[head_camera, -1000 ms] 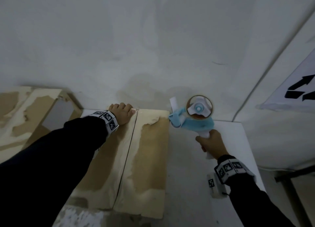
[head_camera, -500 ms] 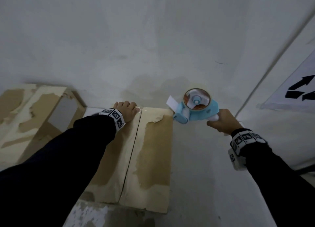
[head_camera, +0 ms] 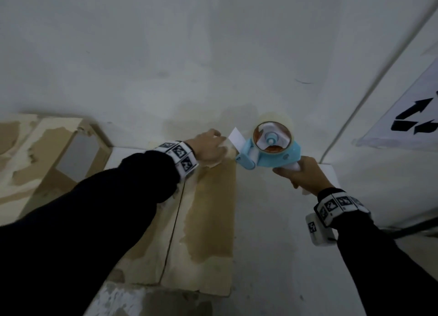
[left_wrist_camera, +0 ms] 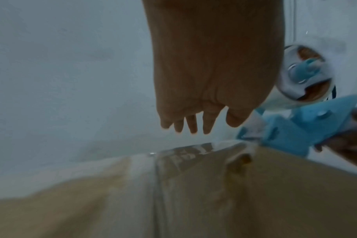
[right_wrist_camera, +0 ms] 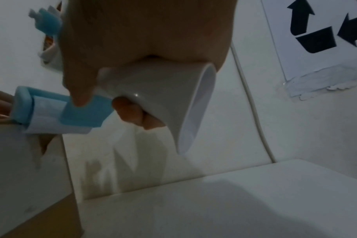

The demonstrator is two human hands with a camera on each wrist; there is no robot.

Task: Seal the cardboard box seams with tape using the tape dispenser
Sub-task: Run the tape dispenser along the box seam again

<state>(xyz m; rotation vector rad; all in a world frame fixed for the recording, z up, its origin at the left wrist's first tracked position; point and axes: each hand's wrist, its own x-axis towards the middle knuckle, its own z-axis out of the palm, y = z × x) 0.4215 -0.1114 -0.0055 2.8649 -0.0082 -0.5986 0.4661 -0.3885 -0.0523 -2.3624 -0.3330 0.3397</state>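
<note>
Lying on the white counter (head_camera: 272,232): worn brown cardboard box (head_camera: 208,211), flaps shut, centre seam running away from the camera. Hovering over its far edge with fingers straight and relaxed, holding nothing: left hand (head_camera: 208,145). Sitting just right of those fingers, nose touching the box's far right corner: light-blue plastic tape dispenser (head_camera: 267,149). Wrapping its white handle in a closed grip: right hand (head_camera: 303,175).
</note>
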